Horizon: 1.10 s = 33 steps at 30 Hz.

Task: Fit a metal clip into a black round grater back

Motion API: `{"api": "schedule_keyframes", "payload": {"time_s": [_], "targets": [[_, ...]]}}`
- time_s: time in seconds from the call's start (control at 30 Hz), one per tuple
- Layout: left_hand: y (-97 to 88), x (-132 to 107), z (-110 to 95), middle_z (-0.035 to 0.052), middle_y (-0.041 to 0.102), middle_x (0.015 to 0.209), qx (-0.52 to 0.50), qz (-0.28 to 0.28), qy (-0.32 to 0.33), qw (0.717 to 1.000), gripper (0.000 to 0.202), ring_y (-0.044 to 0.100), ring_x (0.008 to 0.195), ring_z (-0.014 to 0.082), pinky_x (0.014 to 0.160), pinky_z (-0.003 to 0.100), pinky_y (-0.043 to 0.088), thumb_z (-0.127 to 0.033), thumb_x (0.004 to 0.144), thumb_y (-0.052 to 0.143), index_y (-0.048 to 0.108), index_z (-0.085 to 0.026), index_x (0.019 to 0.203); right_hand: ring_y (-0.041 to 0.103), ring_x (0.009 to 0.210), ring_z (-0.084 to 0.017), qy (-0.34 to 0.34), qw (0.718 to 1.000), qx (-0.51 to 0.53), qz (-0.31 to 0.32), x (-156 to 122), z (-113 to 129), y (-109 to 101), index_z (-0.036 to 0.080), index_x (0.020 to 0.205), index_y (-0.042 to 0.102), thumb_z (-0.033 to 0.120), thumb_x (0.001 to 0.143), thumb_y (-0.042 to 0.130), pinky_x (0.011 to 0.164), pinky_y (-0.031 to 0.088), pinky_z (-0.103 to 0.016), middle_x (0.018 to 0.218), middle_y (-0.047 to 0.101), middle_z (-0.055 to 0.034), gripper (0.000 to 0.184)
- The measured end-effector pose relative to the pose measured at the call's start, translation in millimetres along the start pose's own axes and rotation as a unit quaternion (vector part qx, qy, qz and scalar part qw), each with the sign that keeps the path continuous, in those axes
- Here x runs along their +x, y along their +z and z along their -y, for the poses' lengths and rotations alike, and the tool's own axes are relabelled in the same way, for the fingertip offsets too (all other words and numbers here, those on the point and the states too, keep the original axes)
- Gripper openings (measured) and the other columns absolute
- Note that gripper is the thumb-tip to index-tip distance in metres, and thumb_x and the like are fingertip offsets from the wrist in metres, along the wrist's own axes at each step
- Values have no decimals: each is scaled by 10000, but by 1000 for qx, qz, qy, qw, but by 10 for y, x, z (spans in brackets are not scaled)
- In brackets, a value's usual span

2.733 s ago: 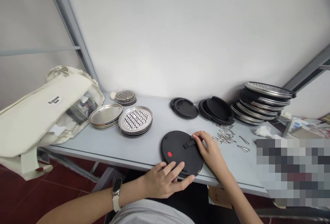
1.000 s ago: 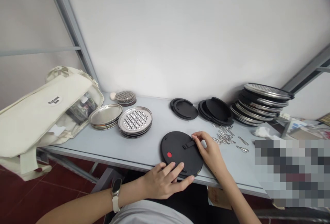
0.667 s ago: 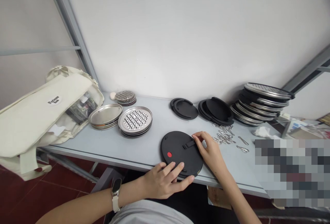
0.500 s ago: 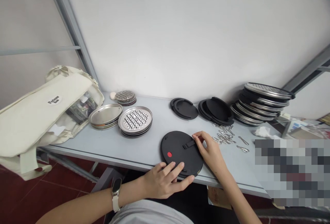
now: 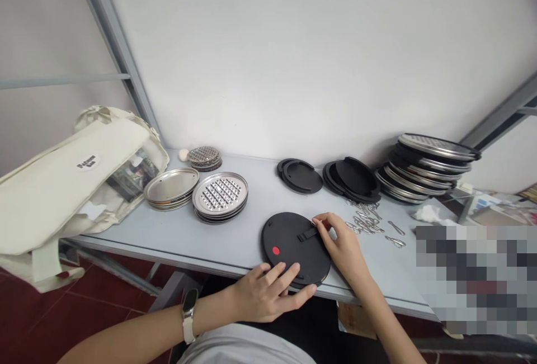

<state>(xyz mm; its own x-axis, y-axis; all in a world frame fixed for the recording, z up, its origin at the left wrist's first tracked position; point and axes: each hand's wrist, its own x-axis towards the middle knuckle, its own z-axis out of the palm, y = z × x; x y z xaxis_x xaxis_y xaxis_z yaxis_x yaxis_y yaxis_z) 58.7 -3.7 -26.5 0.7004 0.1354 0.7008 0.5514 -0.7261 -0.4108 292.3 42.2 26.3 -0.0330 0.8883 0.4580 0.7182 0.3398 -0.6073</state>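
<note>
- Black disc (image 5: 291,253) lies flat on the worktop (image 5: 232,246), at its near edge, under both hands; red dot (image 5: 276,250) and raised black strip (image 5: 307,235) on its upper face.
- Left hand (image 5: 265,296): at the disc's near-left side, palm down, fingers spread, fingertips on the disc; not closed around anything. Smartwatch (image 5: 190,301) with pale strap on that wrist.
- Right hand (image 5: 340,244): at the disc's far-right rim, thumb and forefinger drawn together at the strip's outer end; tiny shiny bit there, can't tell whether it's gripped.
- Loose metal clips (image 5: 364,220): small heap right of the disc, past the right hand; two clips lie apart, farther right.
- Black round plates (image 5: 302,177): overlapping, beyond the disc.
- Black rimmed holders (image 5: 356,179): piled beyond the disc, to the right, clips just in front.
- Tall stack of metal-and-black graters (image 5: 430,165): far right of the disc, tilted, grater face on top.
- Round grater plates (image 5: 220,194): stacked left of the disc.
- Plain metal plates (image 5: 172,185): stacked farther left of the disc, just beside the grater plates.
- Small grater discs (image 5: 204,155): stacked beyond the disc, to the left, small pale round object beside them.
- Cream bag (image 5: 71,168) with clear window: far left of the disc.
</note>
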Motion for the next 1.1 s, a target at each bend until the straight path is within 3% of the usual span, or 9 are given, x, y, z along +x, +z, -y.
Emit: {"api": "schedule_keyframes", "payload": {"time_s": [1.1], "targets": [[8,-22,-9,54,507,1409,9,13,-1,1000,620,472,1150,215,844,277,417,-257,818,650,478,-345,1407,574,791,-222,-2,1000,-22,-12,5,-13,10,216,854,547,385,974,416,753,434,-344,828,625,-60,245]]}}
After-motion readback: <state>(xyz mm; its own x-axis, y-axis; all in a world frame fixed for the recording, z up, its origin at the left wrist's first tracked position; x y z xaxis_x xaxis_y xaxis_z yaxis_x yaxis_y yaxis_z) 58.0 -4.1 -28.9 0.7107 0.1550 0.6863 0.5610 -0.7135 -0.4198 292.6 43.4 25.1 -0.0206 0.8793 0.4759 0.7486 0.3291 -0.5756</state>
